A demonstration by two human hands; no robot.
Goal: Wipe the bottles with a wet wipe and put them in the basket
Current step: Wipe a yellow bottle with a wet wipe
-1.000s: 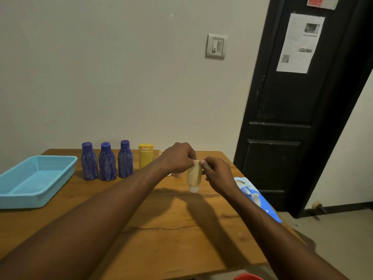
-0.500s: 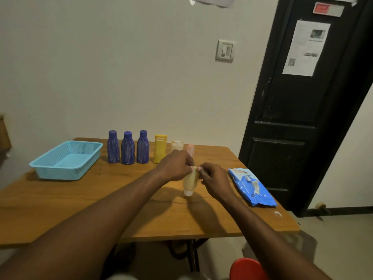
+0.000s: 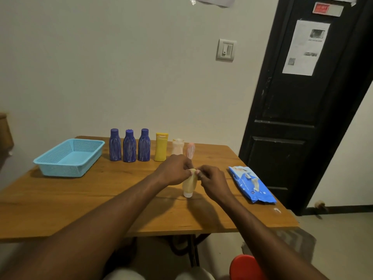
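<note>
Where the cream tube point(image 3: 189, 183) stands: near-centre of the wooden table point(image 3: 101, 199), cap down, long axis upright, directly under my fingertips.
Left hand point(image 3: 174, 170): fingers curled, pinching the tube's top edge.
Right hand point(image 3: 214, 179): pinching the same edge from the right.
Wet-wipe pack point(image 3: 251, 184): right of the tube, nearer my right hand.
Basket point(image 3: 69, 158): far left; my left hand is nearer.
</note>
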